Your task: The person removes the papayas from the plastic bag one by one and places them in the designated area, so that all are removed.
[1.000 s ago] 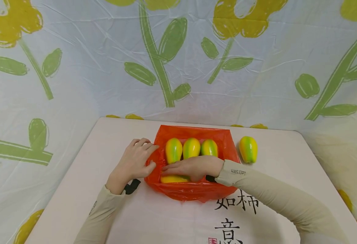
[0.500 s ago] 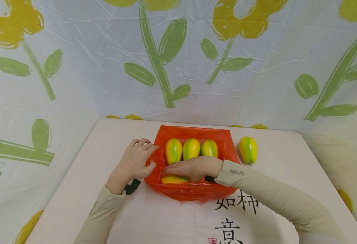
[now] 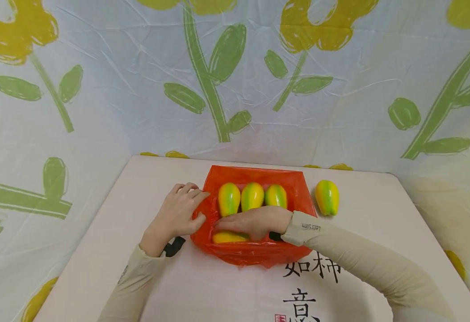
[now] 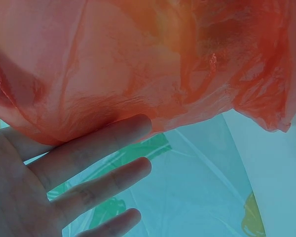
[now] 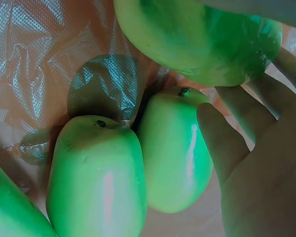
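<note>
Head view: red thin-plastic bag (image 3: 255, 253) set on pale desk (image 3: 138, 188). 3 glossy yellow-green oval fruits (image 3: 253, 195) lined up on far side; yellow front fruit (image 3: 230, 237) partly covered by R hand (image 3: 255, 221), long axis approx. L–R, parallel w/ fingers. Loose yellow-green oval fruit (image 3: 327, 198) seen just R of bag, axis approx. fore-aft; L hand (image 3: 180, 210) farther from it.

L wrist: fingers spread straight, index laid against bag, nothing gripped.

R wrist: fingers near-straight, fruit touched, tips partly hidden; no closed grip seen.
</note>
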A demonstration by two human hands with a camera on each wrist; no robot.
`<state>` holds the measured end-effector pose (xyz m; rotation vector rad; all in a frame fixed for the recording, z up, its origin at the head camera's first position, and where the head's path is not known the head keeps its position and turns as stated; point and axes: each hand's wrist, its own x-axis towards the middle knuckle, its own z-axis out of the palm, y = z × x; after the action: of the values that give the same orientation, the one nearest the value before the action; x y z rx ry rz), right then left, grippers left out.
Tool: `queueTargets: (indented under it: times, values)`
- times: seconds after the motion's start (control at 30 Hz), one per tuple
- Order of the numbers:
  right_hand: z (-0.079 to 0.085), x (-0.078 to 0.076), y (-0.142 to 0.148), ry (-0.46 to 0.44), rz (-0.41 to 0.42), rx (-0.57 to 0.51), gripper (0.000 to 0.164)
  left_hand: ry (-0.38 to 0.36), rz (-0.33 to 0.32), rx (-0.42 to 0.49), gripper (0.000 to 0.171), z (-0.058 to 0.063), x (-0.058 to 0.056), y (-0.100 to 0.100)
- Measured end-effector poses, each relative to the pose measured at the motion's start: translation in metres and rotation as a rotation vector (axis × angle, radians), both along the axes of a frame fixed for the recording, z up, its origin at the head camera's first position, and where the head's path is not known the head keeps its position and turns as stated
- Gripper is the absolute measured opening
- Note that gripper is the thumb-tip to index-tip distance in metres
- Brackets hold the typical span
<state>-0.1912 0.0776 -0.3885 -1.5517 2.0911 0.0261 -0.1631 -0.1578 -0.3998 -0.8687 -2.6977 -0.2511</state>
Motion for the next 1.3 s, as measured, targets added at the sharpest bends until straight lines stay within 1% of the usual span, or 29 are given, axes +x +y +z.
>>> queueTargets:
  times: [0.17,0.23,0.47,0.6,0.7,0.8,0.93,1.13,1.3]
  values:
    - [0.0,-0.001,0.001,0.004,0.024,-0.02,0.084,0.005,-0.002,-0.001,0.046,0.0,0.0,0.001]
    - [0.001,-0.001,0.002,-0.005,0.019,-0.021,0.085,0.004,-0.006,-0.002,0.046,0.0,0.0,0.001]
    - [0.011,-0.004,0.006,-0.045,-0.028,-0.059,0.093,0.004,-0.009,0.005,0.046,0.0,-0.001,0.001]
    - [0.02,-0.006,0.009,-0.077,-0.077,-0.072,0.098,0.01,-0.007,0.006,0.045,0.0,-0.001,0.001]
    - [0.028,-0.007,0.011,-0.072,-0.095,-0.092,0.099,0.013,-0.009,0.006,0.045,-0.001,-0.002,0.0]
    - [0.033,-0.008,0.014,-0.053,-0.085,-0.142,0.094,0.008,-0.011,0.008,0.045,-0.001,-0.002,0.0]
    - [0.041,-0.01,0.02,-0.049,-0.106,-0.224,0.09,0.003,-0.011,0.018,0.045,-0.001,-0.002,-0.001]
    - [0.056,-0.01,0.033,-0.103,-0.141,-0.34,0.089,-0.001,-0.008,0.024,0.045,-0.002,-0.003,-0.001]
    - [0.066,-0.007,0.044,-0.156,-0.185,-0.425,0.091,-0.006,-0.007,0.021,0.045,-0.004,-0.004,-0.001]
